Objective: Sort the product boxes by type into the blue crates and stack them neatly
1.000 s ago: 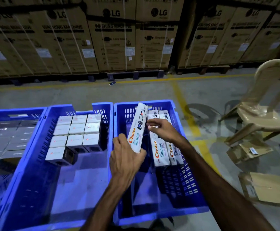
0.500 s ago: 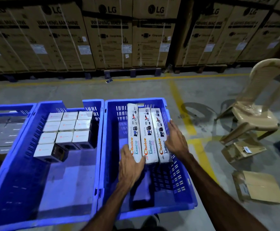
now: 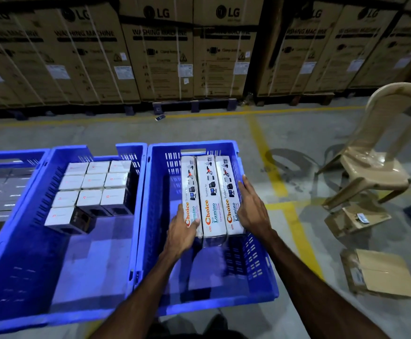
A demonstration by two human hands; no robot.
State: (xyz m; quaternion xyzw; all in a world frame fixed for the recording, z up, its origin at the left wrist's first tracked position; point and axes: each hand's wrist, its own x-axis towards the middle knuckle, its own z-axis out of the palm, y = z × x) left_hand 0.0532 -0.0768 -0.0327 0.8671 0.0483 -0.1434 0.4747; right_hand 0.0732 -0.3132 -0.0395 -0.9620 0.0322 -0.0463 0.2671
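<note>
A person is pressing three long white "Choice Lumino" boxes (image 3: pixel 210 194) together inside the right blue crate (image 3: pixel 260 272), where they are lying flat and side by side against the far wall. The left hand (image 3: pixel 181 232) is resting at the near end of the leftmost box, its grip spread, with the thumb lying across the printed top. The right hand (image 3: pixel 251 210) is lying flat along the outer edge of the rightmost box, fingers (image 3: pixel 244 184) extended and together, closing on nothing. In the middle blue crate (image 3: pixel 60 289), small white-topped boxes (image 3: pixel 94 182) are sitting in neat rows toward the far end. A third crate (image 3: pixel 11 155) at the left edge is holding grey boxes. A beige plastic chair (image 3: pixel 373 165) and flattened cardboard (image 3: pixel 383 275) are sitting on the warehouse floor (image 3: pixel 297 133), with washing machine cartons (image 3: pixel 187 50) lining the back.
</note>
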